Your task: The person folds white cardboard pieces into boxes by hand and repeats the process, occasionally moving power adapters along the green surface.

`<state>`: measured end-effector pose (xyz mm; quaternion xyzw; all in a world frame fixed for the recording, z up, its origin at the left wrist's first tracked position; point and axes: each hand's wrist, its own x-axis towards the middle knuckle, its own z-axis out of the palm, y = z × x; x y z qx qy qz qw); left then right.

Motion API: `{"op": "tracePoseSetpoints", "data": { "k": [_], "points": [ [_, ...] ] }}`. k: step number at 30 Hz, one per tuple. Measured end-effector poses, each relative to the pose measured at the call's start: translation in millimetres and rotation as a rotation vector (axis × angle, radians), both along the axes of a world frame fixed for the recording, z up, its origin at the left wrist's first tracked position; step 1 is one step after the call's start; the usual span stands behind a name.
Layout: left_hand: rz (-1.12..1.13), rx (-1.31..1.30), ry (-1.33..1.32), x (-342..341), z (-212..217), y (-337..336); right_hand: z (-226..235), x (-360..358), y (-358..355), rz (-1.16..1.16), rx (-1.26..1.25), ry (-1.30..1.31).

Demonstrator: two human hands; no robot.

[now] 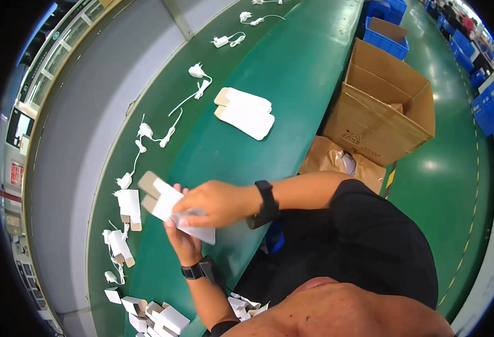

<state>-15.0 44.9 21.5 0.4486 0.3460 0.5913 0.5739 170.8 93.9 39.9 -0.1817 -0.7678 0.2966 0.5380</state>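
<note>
Between my two hands is a small white carton (165,203) with its brown-lined end flaps standing out. My left hand (184,242) is closed around its lower side, thumb in front and fingertips showing behind. My right hand (213,203) grips the same carton from above and covers part of it. Ahead of them, a stack of flattened white cartons (246,114) lies on the green work surface (224,160). To the left runs a row of white plug chargers with cables, one charger (124,181) nearest my hands. A white carton with an open flap (129,206) lies beside that charger.
Another white carton (119,245) and several small ones (171,319) sit at the near left. On the right, a large open cardboard box (384,115) stands against the work surface, with brown paper packages (325,157) below. Blue crates (384,39) stand beyond.
</note>
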Motion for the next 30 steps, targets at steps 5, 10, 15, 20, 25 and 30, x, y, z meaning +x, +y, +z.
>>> {"op": "tracePoseSetpoints", "data": {
  "k": [5,10,15,20,25,30],
  "points": [
    [-0.235,-0.037,0.139,-7,1,-23,33,13,54,0.257,-0.169,-0.230],
    [-0.130,-0.091,0.047,-17,-14,-20,21,3,69,0.579,-0.406,-0.702],
    [-0.131,-0.078,0.061,-2,-10,-23,6,2,62,0.316,-0.241,-0.202],
    [-0.119,-0.143,0.086,-18,-24,-31,-3,3,66,0.408,-0.228,-0.422],
    [0.032,-0.101,0.031,0,-15,-28,-8,17,54,0.514,-0.456,-0.391],
    [0.274,0.036,0.043,17,-17,-31,-24,11,24,0.395,-0.625,-0.129]
  ]
}}
